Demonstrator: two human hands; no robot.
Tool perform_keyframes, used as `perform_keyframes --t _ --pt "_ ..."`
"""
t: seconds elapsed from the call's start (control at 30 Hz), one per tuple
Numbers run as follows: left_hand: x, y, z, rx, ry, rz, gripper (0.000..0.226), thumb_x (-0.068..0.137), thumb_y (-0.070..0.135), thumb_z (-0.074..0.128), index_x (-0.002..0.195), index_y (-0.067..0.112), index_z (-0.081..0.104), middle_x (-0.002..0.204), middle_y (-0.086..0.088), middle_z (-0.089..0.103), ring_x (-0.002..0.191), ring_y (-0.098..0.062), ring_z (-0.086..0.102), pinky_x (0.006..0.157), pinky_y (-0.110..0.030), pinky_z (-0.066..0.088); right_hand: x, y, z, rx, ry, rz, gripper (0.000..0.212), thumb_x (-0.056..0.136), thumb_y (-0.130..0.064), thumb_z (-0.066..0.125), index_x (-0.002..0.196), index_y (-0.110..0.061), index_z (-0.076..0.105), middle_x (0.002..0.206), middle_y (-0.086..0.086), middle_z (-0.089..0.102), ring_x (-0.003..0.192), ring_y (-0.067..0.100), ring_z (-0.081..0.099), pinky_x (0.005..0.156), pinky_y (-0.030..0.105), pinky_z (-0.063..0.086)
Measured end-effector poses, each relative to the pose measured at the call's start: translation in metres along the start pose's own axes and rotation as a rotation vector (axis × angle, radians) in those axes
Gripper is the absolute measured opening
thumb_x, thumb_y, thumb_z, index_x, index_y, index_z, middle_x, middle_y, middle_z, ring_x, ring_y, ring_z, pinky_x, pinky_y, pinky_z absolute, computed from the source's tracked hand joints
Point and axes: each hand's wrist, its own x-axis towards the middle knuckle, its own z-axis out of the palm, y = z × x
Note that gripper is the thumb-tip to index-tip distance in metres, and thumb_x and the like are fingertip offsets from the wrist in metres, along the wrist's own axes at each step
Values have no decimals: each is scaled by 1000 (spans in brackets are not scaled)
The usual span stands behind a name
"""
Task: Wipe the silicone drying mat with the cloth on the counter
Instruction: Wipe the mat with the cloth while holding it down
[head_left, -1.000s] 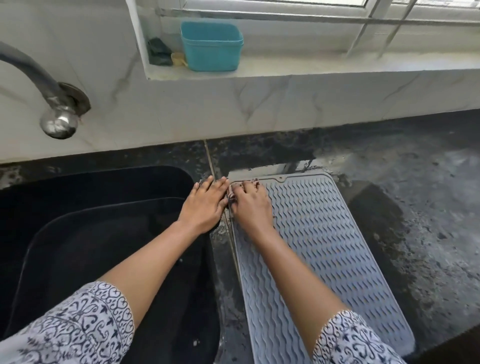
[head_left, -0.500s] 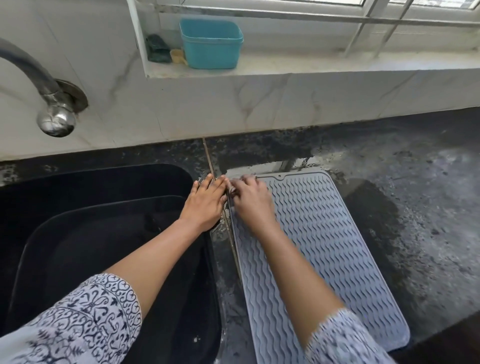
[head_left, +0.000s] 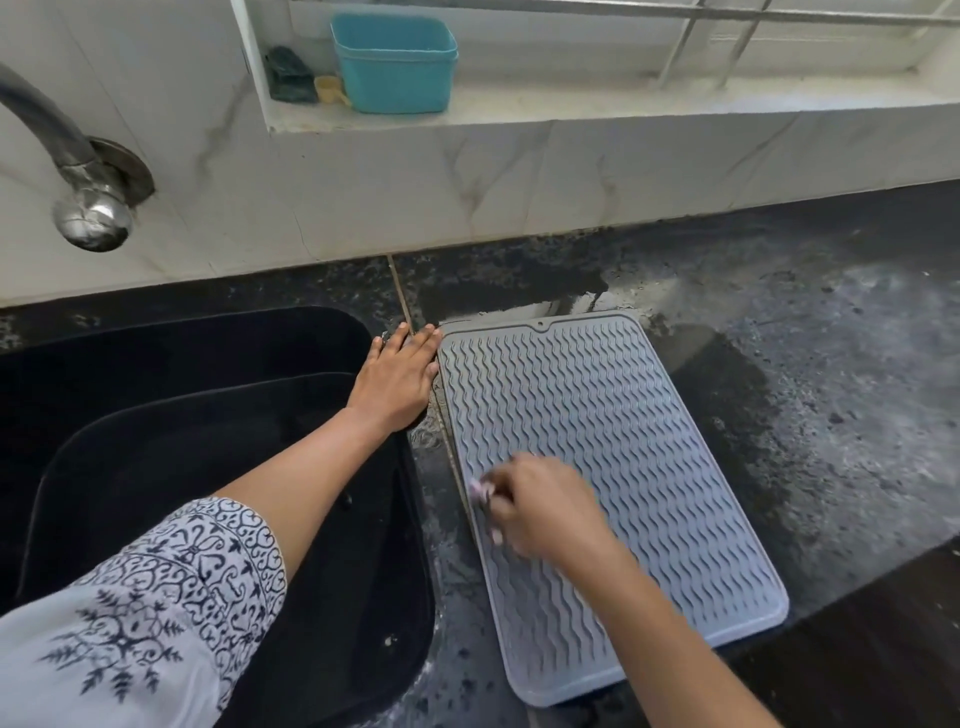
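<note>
Sliding our curled, blurred right hand (head_left: 540, 506) down the mat's (head_left: 613, 467) sink-side edge, grasp unclear; left hand (head_left: 397, 376) stays flat; no cloth visible.

grey mat (head_left: 613, 467), left hand (head_left: 397, 382) beside, right hand (head_left: 540, 506) over

Two bare forearms and hands of one person. The left hand (head_left: 399, 375) has a loose sleeve (head_left: 140, 613) ending near the elbow, pale grey-white fabric printed with dark navy scrolls, curls and leafy sprigs, and a denser patterned band along the cuff. The right hand (head_left: 540, 506) is blurred; pale pink polish shows on its fingernails. No sleeve shows on the right arm.
</note>
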Motion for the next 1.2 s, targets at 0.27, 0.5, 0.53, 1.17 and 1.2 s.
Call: perform_keyframes --t 0.27,0.5,0.53,1.17,1.2 --pt "0 -1 1 -57 3 -15 55 100 43 30 152 25 20 159 8 16 147 -20 6 117 -46 4 96 -6 25 -105 272 -10 38 91 -25 47 129 -22 52 131 2 49 112 30 42 88 43 42" --pt "-1 -4 3 -15 -22 8 86 84 75 30 153 26 14 160 6 12 148 -20 4 118 -47 3 -38 7 37 -86 198 -101 34 89 -26 53 123 -25 55 124 -2 54 106 25 46 77 38 49" --pt "-2 -3 2 -17 -25 6 86 84 75 30 153 26 13 160 6 11 148 -21 3 118 -47 3 -54 6 34 -91 136 -93 34 90 -27 52 123 -26 55 123 -4 54 105 24 46 77 36 49" --pt "-23 21 8 -48 -127 -4 53 103 40 22 152 30 6 160 9 -3 147 -12 -5 116 -43 -3 -65 10 49 -115 209 -113 34 84 -26 60 118 -22 57 115 -1 58 96 26 52 66 36 51" --pt "-23 22 7 -46 -136 -7 53 103 40 21 152 30 5 160 9 -4 147 -12 -6 116 -43 -4 -85 12 47 -108 172 -125 36 79 -27 64 115 -25 60 113 -3 60 95 25 54 65 35 53"
